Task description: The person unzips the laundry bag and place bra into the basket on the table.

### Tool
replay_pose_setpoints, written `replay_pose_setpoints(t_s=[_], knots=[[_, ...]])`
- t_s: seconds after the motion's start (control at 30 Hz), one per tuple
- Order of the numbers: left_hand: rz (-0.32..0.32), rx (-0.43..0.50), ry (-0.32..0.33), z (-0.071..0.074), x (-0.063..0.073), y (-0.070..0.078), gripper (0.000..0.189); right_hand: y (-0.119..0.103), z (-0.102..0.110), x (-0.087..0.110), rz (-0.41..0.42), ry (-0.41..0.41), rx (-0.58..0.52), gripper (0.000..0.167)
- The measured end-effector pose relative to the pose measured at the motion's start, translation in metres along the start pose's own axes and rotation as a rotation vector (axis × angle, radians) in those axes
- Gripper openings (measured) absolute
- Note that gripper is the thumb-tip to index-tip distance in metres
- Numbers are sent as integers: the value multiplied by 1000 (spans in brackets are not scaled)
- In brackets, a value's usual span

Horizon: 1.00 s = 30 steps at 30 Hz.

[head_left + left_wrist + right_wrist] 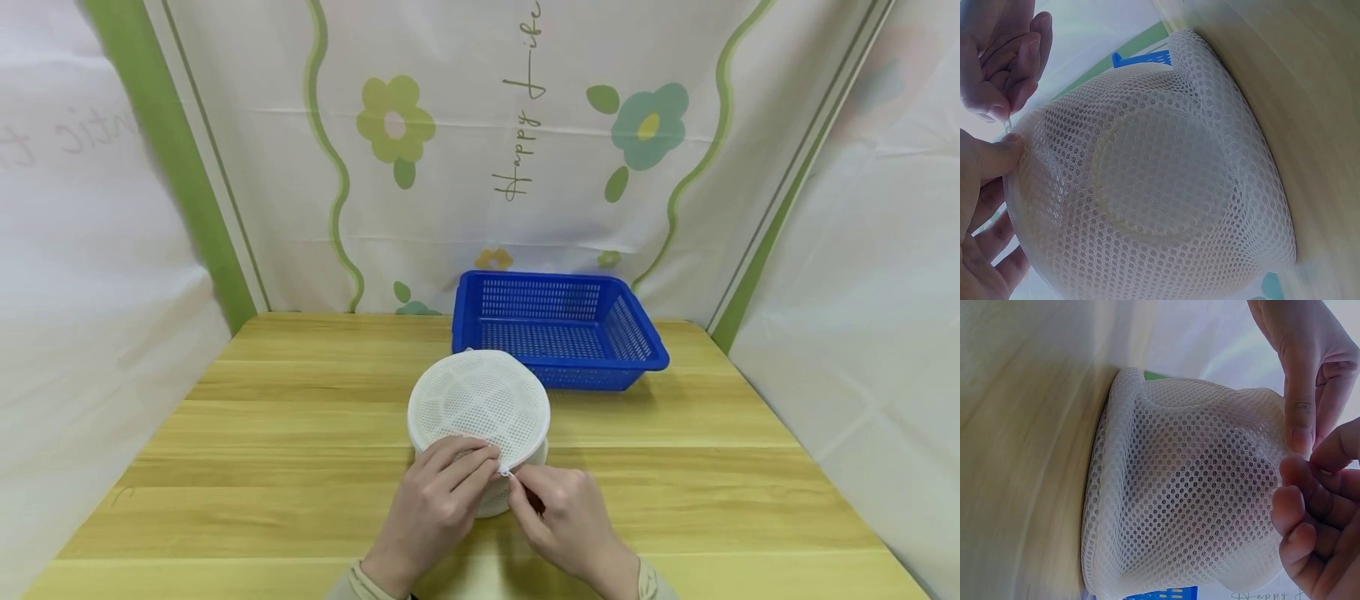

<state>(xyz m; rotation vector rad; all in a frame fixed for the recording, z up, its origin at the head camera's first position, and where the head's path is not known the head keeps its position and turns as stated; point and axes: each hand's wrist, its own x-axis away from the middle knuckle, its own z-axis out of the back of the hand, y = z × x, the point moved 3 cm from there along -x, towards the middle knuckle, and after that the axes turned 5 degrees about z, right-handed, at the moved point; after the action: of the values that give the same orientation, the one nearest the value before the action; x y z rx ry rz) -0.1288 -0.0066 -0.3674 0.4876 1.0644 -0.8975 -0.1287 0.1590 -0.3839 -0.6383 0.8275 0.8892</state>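
Note:
A round white mesh laundry bag (480, 398) stands on the wooden table in front of me, its flat lid facing up. My left hand (438, 497) grips the bag's near rim, fingers over the lid and thumb on the side below it. Just right of that thumb, my right hand (564, 510) pinches a small white zipper pull (1008, 125) at the rim, between thumb and index finger. Seen from the left wrist, the mesh side (1079, 231) bears a round, paler patch (1163, 175). Its base folds outward near the tabletop.
A blue plastic basket (645, 364) with slotted walls stands behind the bag, toward the right. The wooden table (300, 475) reaches back to a floral curtain (465, 167), with white cloth hanging at both sides.

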Motion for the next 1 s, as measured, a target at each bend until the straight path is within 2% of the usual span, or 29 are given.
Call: replay_pose_setpoints(t_s=[0.5, 0.8, 1.0], knots=[[9, 0, -14, 0, 1, 1, 29, 1, 0, 1, -17, -8, 1, 31], [0, 0, 1, 1, -1, 1, 28, 5, 3, 3, -12, 32, 13, 28], [2, -1, 6, 1, -1, 2, 28, 6, 4, 3, -15, 32, 12, 26]])
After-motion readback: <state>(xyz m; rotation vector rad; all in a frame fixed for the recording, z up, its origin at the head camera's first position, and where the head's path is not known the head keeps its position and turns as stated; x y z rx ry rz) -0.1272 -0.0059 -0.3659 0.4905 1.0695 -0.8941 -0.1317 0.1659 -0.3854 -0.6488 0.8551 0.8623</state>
